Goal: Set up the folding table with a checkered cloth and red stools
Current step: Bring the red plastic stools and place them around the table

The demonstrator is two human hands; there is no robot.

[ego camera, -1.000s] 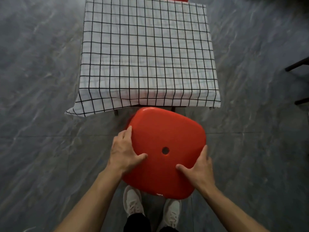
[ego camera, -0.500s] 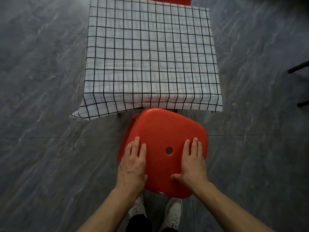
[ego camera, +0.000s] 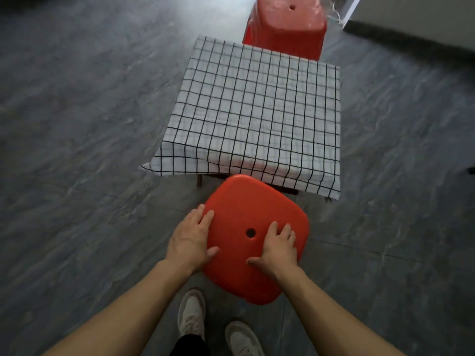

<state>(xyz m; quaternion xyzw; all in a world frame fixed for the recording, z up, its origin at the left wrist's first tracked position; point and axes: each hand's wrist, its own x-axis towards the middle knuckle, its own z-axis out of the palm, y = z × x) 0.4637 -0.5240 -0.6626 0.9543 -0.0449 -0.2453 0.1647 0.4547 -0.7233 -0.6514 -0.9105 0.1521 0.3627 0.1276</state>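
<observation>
While both hands lie flat, apart, on near stool (ego camera: 246,222) | checkered cloth (ego camera: 259,119) beyond | far stool (ego camera: 285,29) behind

Both bare forearms reach forward and down from the bottom of the view. The left hand (ego camera: 191,238) lies flat, fingers straight, thumb spread toward the middle. The right hand (ego camera: 279,249) lies palm down, fingers slightly bent.
</observation>
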